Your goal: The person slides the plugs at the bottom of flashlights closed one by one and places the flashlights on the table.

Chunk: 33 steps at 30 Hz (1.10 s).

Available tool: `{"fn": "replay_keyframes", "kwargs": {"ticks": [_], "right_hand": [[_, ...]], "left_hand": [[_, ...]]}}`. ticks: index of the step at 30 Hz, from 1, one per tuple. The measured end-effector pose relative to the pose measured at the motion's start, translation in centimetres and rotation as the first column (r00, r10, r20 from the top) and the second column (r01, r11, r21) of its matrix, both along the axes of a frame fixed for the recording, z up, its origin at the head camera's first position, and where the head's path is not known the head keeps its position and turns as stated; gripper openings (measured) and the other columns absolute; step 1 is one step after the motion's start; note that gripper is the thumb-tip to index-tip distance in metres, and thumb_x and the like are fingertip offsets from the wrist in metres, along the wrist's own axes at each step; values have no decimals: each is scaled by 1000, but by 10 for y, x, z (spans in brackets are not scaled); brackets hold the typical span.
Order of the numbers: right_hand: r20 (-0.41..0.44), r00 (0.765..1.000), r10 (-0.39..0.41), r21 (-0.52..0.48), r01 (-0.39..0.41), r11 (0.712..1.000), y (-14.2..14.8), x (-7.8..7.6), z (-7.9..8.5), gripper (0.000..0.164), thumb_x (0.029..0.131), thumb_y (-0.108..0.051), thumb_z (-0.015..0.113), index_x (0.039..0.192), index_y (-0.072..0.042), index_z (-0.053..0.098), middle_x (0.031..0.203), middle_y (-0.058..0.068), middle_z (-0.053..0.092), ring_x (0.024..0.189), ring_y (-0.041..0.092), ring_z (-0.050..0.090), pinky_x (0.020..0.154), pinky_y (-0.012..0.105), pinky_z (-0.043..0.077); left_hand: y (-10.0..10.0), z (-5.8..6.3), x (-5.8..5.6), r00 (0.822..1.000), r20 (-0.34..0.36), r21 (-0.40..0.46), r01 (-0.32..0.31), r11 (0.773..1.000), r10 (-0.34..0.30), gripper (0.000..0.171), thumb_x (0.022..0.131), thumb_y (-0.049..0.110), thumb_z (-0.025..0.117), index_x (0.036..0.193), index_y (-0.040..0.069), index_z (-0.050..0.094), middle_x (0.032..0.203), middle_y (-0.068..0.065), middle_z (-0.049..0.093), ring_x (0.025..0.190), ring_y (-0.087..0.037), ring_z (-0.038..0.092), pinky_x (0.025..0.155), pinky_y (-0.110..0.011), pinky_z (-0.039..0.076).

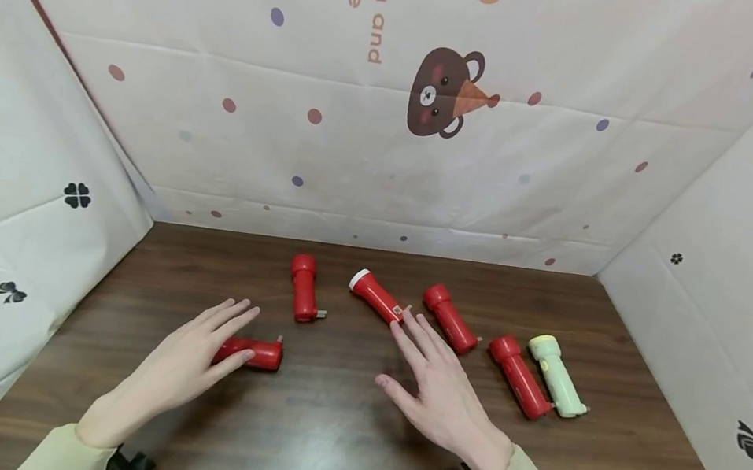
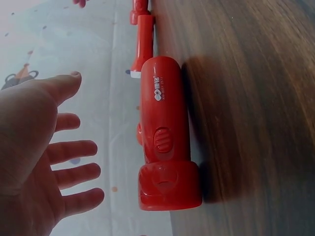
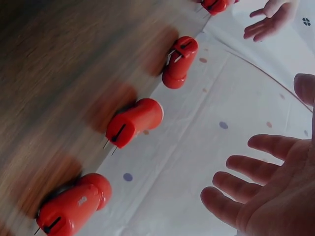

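My left hand (image 1: 188, 365) has its fingers straight and spread, over a red flashlight (image 1: 266, 355) lying on its side. In the left wrist view this flashlight (image 2: 166, 132) shows a ribbed switch, with a gap between it and my left hand (image 2: 42, 152). My right hand (image 1: 438, 390) is also spread and holds nothing. In the head view its fingertips overlap the tail of a red flashlight with a white rim (image 1: 375, 296). Just right of those fingers lies another red flashlight (image 1: 452, 320). Metal plug prongs stick out of the tails.
A red flashlight (image 1: 304, 289) lies at the back left of the dark wooden table (image 1: 316, 425). Toward the right, a red flashlight (image 1: 520, 377) and a light green one (image 1: 558, 378) lie side by side. Patterned white sheets (image 1: 357, 161) wall the back and both sides.
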State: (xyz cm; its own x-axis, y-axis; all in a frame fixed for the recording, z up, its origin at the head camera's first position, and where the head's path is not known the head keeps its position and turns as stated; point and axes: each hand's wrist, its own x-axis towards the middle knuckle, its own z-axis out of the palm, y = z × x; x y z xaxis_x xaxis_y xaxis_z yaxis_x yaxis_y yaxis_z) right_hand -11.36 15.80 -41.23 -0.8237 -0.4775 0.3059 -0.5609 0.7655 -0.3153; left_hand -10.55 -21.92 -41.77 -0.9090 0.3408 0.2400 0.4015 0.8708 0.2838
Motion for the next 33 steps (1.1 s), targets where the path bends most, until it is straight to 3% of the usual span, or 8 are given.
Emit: {"fn": "replay_keyframes", "kwargs": {"ticks": [9,22,33], "right_hand": [[2,999,35,-11,-35,999,-13,-3,-3,76,97,-49,71,159,-13,47,173,6,35,160,33,36,126,55,40],[103,992,69,-49,-65,997,-35,-10,-10,73,99,-48,69,160,-14,45,171,9,40,159,32,38,126,57,39],[114,989,97,-56,-91,994,-50,-14,-15,71,100,-46,69,159,-13,47,170,8,41,158,33,40,126,55,40]], "left_hand": [[-1,-7,-8,1000,24,-20,6,1000,-6,65,96,35,76,152,8,55,156,-21,56,148,-48,49,116,-64,47],[0,-18,-20,999,-2,-46,42,998,-42,65,95,39,77,149,9,58,152,-21,60,143,-47,55,111,-63,51],[2,-28,-27,998,14,-75,57,996,-56,67,93,38,78,148,5,59,150,-23,61,141,-48,56,113,-65,48]]}}
